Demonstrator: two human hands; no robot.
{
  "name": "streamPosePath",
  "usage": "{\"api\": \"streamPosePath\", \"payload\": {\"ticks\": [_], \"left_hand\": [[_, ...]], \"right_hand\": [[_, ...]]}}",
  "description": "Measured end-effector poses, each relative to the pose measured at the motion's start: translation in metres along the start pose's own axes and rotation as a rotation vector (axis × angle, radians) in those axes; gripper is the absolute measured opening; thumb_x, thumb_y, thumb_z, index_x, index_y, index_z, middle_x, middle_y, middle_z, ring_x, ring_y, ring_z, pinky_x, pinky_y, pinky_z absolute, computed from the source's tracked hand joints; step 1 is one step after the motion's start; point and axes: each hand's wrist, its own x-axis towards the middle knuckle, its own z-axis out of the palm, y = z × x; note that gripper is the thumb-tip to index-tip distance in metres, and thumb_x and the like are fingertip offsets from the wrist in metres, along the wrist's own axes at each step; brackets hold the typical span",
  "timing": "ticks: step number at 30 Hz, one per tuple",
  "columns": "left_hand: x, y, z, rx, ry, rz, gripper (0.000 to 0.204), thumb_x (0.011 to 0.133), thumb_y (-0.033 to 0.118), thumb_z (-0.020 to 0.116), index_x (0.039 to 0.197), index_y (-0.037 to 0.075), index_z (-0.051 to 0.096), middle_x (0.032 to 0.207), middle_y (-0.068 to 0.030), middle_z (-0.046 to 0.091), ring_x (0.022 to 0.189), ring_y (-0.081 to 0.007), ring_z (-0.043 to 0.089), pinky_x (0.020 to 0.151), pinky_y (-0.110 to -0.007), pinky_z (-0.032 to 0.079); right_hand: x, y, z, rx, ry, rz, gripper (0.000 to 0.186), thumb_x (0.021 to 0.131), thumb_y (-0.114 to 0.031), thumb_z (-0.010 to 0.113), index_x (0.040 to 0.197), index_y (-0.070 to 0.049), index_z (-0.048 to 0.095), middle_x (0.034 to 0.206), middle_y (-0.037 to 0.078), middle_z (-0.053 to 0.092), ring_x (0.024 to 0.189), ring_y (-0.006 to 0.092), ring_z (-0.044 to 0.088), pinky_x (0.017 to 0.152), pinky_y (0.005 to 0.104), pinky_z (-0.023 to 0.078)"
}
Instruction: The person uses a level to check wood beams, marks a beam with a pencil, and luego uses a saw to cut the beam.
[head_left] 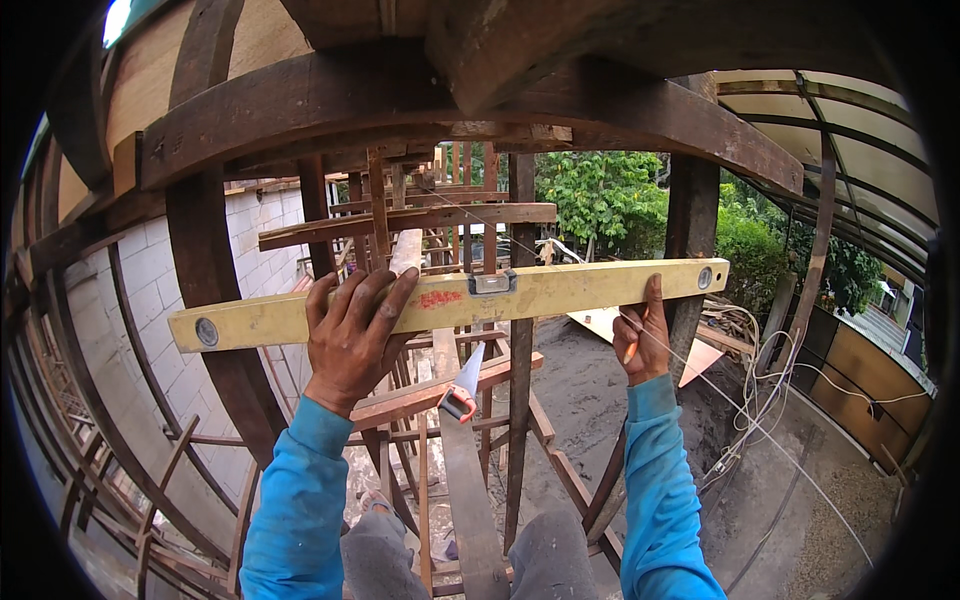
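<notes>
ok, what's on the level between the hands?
Head view: from left hand to right hand along the level, a red marking, then the middle vial.

Centre: pale-yellow spirit level (560, 279), red smudge (440, 299) | 12 o'clock: dark-brown beam (350, 95) | 2 o'clock: green foliage (600, 190) | 5 and 7 o'clock: bright-blue sleeves (300, 500) | 6 o'clock: grey trousers (550, 560) | 9 o'clock: white wall (155, 290), block-grid pattern

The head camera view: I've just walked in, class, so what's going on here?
Someone in blue sleeves is holding a long yellow level up in front of a wooden frame. The left hand grips it left of its middle; the right hand is near its right end, also holding a small orange stick, perhaps a pencil. In the picture, the level's right end sits higher. A saw is lower down, among the frame's timbers.
</notes>
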Motion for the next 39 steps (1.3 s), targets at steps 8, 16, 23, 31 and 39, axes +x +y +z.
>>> {"api": "streamPosePath", "payload": {"ticks": [8, 16, 23, 31, 39], "left_hand": [[0.000, 0.000, -0.001, 0.001, 0.007, 0.001, 0.080, 0.061, 0.023, 0.080, 0.136, 0.020, 0.051, 0.118, -0.0040, 0.057, 0.110, -0.0255, 0.054, 0.104, -0.047, 0.032], [0.001, 0.000, 0.000, -0.008, 0.009, 0.001, 0.081, 0.060, 0.022, 0.080, 0.136, 0.020, 0.052, 0.118, -0.0041, 0.057, 0.110, -0.0256, 0.054, 0.104, -0.048, 0.032], [0.000, -0.001, 0.000, -0.009, 0.006, 0.005, 0.082, 0.060, 0.023, 0.080, 0.136, 0.020, 0.051, 0.117, -0.0046, 0.057, 0.110, -0.0257, 0.054, 0.103, -0.048, 0.032], [0.000, -0.003, 0.002, 0.012, 0.017, 0.020, 0.079, 0.063, 0.027, 0.078, 0.137, 0.020, 0.051, 0.117, -0.0043, 0.059, 0.111, -0.0254, 0.054, 0.103, -0.048, 0.031], [0.002, 0.001, 0.001, 0.010, 0.024, -0.019, 0.074, 0.065, 0.029, 0.076, 0.136, 0.025, 0.052, 0.115, -0.0012, 0.059, 0.109, -0.0215, 0.055, 0.104, -0.046, 0.033]], "right_hand": [[-0.002, 0.000, 0.006, -0.026, 0.035, -0.004, 0.039, 0.093, -0.044, 0.059, 0.103, -0.006, 0.052, 0.074, -0.003, 0.049, 0.043, -0.0003, 0.031, 0.032, 0.0126, 0.034], [0.002, 0.000, -0.004, -0.017, 0.007, 0.010, 0.040, 0.093, -0.044, 0.060, 0.103, -0.006, 0.052, 0.076, -0.002, 0.051, 0.043, 0.0001, 0.031, 0.031, 0.0129, 0.034], [0.000, 0.000, 0.001, -0.009, 0.026, 0.029, 0.040, 0.092, -0.044, 0.061, 0.102, -0.006, 0.052, 0.074, -0.002, 0.050, 0.043, 0.0003, 0.031, 0.031, 0.0131, 0.032], [0.000, 0.000, 0.002, 0.059, 0.022, 0.022, 0.035, 0.094, -0.037, 0.060, 0.099, -0.003, 0.056, 0.066, 0.000, 0.054, 0.038, 0.0027, 0.039, 0.030, 0.0153, 0.040], [0.001, -0.003, -0.001, 0.070, 0.044, 0.016, 0.037, 0.094, -0.038, 0.061, 0.101, -0.002, 0.055, 0.071, 0.003, 0.058, 0.038, 0.0029, 0.039, 0.031, 0.0153, 0.038]]}}
